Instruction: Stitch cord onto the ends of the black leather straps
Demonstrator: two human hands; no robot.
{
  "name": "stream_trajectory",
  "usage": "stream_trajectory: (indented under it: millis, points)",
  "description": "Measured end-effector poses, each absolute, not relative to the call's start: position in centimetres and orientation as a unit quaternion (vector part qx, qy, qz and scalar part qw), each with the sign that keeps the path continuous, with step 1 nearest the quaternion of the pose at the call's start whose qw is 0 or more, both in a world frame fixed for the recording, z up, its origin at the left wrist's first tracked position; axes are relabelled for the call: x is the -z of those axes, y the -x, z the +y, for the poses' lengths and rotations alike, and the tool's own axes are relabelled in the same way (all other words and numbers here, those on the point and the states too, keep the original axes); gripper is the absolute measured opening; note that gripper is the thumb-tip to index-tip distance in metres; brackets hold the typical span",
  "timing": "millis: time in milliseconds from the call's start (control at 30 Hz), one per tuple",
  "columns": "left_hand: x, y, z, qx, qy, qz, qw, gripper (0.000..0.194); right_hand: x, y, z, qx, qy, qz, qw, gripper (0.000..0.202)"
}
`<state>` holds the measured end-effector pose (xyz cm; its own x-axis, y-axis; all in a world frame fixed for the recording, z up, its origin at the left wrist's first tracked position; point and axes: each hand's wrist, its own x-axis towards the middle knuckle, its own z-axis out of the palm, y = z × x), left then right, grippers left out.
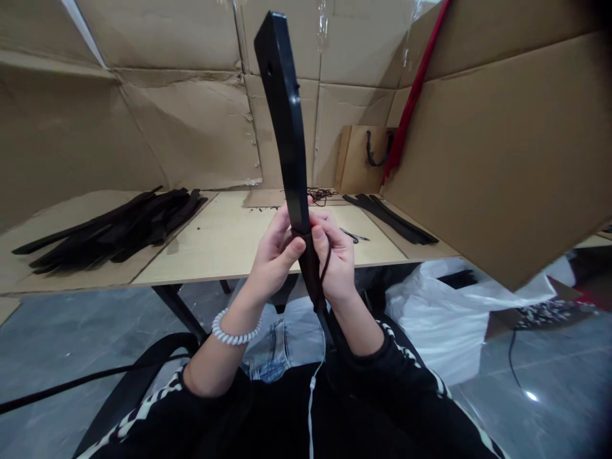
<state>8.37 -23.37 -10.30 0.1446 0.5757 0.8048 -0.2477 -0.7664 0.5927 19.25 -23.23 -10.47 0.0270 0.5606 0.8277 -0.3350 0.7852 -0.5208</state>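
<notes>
A long, slightly curved black bar with a small hole near its top end stands almost upright in front of me. A dark sleeve covers its lower part. My left hand is closed around the bar and the sleeve's upper edge, thumb on the front. Opposite it, my right hand is closed on the right side of the sleeve, thumb pressed near the top edge. A thin dark cord loops down from the right fingers along the sleeve. The fingertips behind the bar are partly hidden.
Dark flat strips lie piled on the table's left, with several more strips at right. Tangled black cords and small scissors lie behind my hands. A cardboard panel juts in at right, above a white plastic bag.
</notes>
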Motion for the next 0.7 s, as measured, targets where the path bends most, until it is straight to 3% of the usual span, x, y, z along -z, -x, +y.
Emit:
stream_trajectory:
  millis: [233,467,567,700]
  points:
    - [10.4,-8.3,-24.8,-0.678,-0.697,0.174,0.153,0.028,10.6,-17.7,-24.8,-0.397,0.116,-0.533,0.738,0.024]
    - [10.6,-7.0,-26.9,-0.628,-0.706,0.307,0.111,0.023,12.2,-16.2,-26.0,-0.490,0.152,-0.441,0.736,0.032]
    - [10.8,-6.3,-27.5,-0.617,-0.690,0.342,0.159,0.021,13.0,-17.2,-26.5,-0.389,0.184,-0.545,0.720,0.024]
    - [11.3,-6.3,-27.8,-0.645,-0.639,0.319,0.273,0.022,13.2,-19.3,-26.5,-0.138,0.202,-0.672,0.699,0.018]
